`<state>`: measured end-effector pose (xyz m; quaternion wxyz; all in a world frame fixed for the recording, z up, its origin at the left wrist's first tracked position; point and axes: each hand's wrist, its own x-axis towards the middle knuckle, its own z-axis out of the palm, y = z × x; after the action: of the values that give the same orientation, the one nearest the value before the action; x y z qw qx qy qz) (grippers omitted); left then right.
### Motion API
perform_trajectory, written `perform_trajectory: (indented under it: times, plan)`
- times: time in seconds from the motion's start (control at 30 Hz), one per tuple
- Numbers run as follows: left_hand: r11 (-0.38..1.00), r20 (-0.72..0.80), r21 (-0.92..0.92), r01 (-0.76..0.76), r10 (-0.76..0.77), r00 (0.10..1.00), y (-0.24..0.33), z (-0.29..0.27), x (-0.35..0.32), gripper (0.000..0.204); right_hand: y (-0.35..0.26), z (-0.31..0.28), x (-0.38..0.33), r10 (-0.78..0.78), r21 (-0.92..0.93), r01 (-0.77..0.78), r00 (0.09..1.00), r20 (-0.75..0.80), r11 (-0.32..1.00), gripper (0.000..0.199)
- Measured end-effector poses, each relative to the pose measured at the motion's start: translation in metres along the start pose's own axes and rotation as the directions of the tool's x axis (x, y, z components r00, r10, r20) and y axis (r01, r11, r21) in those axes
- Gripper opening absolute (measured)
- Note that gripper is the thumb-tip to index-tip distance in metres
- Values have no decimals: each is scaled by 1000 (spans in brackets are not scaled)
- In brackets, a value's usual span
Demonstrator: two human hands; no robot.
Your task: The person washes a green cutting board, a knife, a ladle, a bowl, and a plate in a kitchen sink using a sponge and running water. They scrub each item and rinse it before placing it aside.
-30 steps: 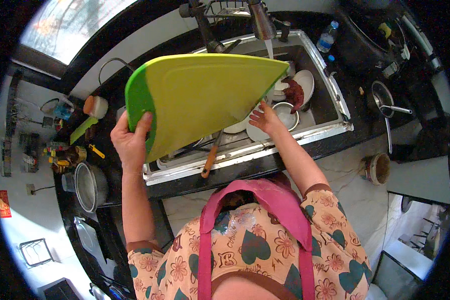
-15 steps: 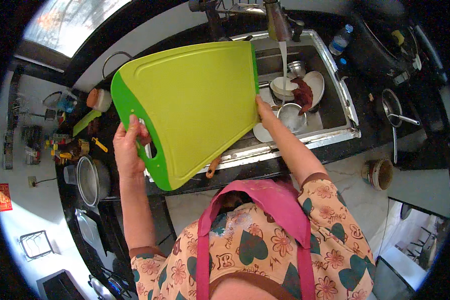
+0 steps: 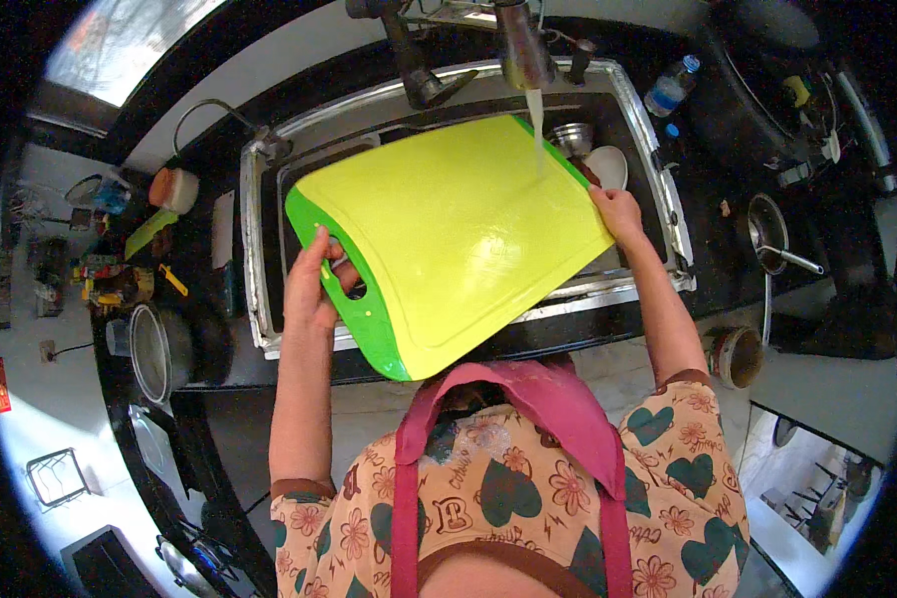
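Note:
A large yellow-green cutting board [image 3: 448,234] with a darker green handle edge is held flat over the steel sink [image 3: 259,299]. My left hand [image 3: 314,279] grips its handle end, fingers through the handle hole. My right hand [image 3: 618,211] holds the board's far right edge. A thin stream of water falls from the tap [image 3: 523,50] onto the board's upper right part, leaving a wet sheen. White plates [image 3: 608,164] and a steel cup [image 3: 571,138] show in the sink beyond the board; most of the basin is hidden under it.
A black counter surrounds the sink. A steel pot [image 3: 154,349], an orange-lidded jar [image 3: 174,189] and small clutter stand at left. A plastic bottle [image 3: 671,88], a small pan [image 3: 772,234] and a stove are at right. A round container [image 3: 736,356] sits on the floor.
The board has swung from nearly upright to lying flat over the sink and under the tap's stream. Both hands moved with it; my right hand now holds its right edge.

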<state>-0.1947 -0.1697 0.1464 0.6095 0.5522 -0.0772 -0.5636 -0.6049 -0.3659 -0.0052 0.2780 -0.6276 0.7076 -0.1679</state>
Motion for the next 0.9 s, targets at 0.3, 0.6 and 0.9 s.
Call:
perform_trajectory:
  times: [0.3,0.6,0.9]
  plan:
    - [939,144,-189,289,-264,954,-65,-1,-22,26,40,-16,75,-76,437,59,997,22,898,34]
    - [905,98,-404,137,-106,989,-105,62,-45,20,-39,57,72,124,816,-578,808,576,-24,27]
    - [784,103,-597,171,-136,985,-140,108,-13,18,-53,30,51,-82,730,-660,729,679,177,33]
